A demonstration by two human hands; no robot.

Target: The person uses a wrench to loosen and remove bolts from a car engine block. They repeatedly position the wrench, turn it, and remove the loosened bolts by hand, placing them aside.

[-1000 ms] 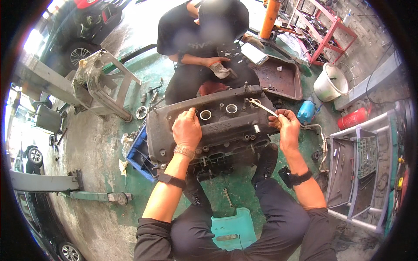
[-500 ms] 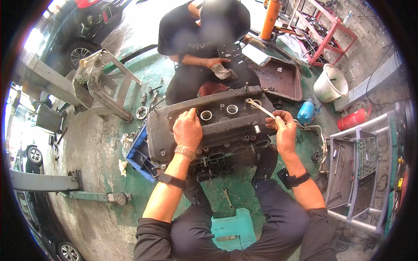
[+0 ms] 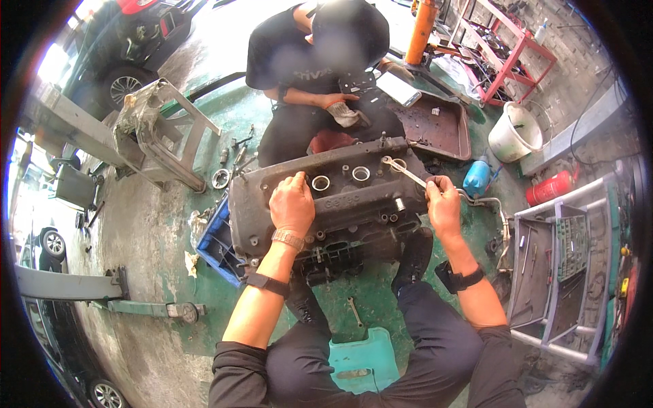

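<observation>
An engine's dark, grimy valve cover (image 3: pixel 340 204) lies in front of me, with round plug openings along its top. My right hand (image 3: pixel 443 207), at the cover's right end, is closed on the handle end of a combination wrench (image 3: pixel 407 171). The wrench slants up and left, its ring end over a fastener near the far edge; whether it is seated I cannot tell. My left hand (image 3: pixel 292 206) rests closed on the left part of the cover, fingers bent over; anything under them is hidden. A short shiny socket-like piece (image 3: pixel 400 204) stands on the near side.
Across the engine sits a person (image 3: pixel 320 75) wearing a glove. A blue tray (image 3: pixel 221 245) is left of the engine, a brown drip pan (image 3: pixel 435 122) beyond it. A second wrench (image 3: pixel 356 313) and a teal stool (image 3: pixel 364 357) are between my legs. A tool cart (image 3: pixel 564 265) stands right.
My right hand has shifted slightly down and its fingers have closed more around the wrench handle. The wrench's ring end stays at nearly the same spot; my left hand stays put.
</observation>
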